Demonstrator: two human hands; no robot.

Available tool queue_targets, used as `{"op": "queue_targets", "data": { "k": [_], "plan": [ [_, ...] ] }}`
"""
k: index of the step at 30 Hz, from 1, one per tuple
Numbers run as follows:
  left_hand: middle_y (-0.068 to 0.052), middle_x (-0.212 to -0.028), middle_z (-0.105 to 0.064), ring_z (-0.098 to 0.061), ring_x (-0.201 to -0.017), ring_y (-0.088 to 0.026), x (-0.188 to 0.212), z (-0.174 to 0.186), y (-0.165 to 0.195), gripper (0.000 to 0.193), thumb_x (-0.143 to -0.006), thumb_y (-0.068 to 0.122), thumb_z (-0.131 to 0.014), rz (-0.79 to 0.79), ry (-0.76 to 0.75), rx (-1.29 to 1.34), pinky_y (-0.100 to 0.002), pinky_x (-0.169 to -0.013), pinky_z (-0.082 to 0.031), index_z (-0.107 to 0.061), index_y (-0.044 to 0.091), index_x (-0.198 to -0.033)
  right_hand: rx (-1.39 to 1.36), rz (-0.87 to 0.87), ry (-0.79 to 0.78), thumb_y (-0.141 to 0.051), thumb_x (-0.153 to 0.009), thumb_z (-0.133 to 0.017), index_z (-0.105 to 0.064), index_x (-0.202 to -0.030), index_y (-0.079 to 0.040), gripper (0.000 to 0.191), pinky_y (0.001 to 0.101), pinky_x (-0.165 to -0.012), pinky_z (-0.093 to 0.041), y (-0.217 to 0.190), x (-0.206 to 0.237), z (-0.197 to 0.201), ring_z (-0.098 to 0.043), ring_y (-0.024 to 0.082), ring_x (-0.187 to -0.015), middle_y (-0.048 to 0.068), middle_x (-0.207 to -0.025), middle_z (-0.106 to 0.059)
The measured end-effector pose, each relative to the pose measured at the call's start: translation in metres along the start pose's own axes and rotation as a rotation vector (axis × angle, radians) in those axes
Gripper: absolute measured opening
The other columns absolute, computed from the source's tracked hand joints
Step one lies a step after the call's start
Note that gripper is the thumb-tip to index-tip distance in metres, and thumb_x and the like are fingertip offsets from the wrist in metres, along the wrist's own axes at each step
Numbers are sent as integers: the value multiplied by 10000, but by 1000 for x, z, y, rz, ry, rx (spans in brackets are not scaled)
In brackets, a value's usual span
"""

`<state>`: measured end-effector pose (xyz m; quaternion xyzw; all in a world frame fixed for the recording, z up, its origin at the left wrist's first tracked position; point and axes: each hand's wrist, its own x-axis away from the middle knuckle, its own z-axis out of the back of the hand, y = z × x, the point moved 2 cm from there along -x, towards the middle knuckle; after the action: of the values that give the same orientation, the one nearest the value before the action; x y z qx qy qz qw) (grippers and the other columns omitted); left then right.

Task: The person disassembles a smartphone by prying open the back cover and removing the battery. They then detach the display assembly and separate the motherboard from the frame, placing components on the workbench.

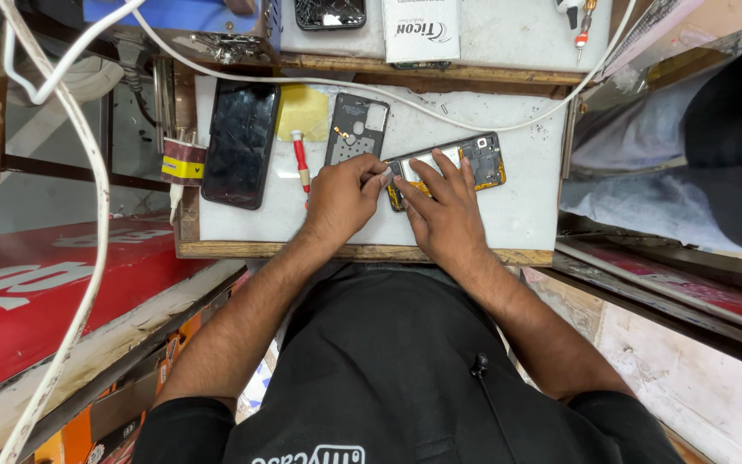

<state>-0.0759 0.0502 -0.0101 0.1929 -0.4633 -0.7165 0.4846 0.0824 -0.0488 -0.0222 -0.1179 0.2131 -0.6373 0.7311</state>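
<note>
An opened phone [474, 159] with its circuit board and battery exposed lies tilted on a white work mat [517, 215]. My right hand [441, 210] rests flat on the phone's near end, fingers spread over it. My left hand [343, 196] pinches a small pale strip or tool [386, 173] at the phone's left edge. A detached dark back frame [355, 129] lies just beyond my left hand.
A black phone screen [240, 142] lies at the mat's left, beside a yellow cloth [304, 112] and a red-handled screwdriver [301, 161]. White cables [79, 137] cross the bench. A white box [421, 30] and another phone [330, 13] sit on the far shelf.
</note>
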Motion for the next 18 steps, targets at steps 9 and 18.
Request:
{"op": "queue_targets", "data": {
  "k": [9,18],
  "plan": [
    [-79,-856,-792,-782,-765,-200,-3,4,1,124,-917,128,-714,25,-11,55,-336,-699,-601,-748,78,-1025,-48,-5,31,-114,-951,-741,-693,-1345,-136,397,684,-1222,-256,0,0,1,-438,384,-1462,104,-1453,-592],
    [-95,-894,-772,-777,-805,-217,4,0,-1,123,-950,128,-695,-70,18,-44,-352,-706,-616,-701,57,-1050,-79,-40,48,-125,-968,-739,-718,-1294,-137,327,674,-1234,-255,-4,-3,2,-438,359,-1469,103,-1417,-614]
  ]
}}
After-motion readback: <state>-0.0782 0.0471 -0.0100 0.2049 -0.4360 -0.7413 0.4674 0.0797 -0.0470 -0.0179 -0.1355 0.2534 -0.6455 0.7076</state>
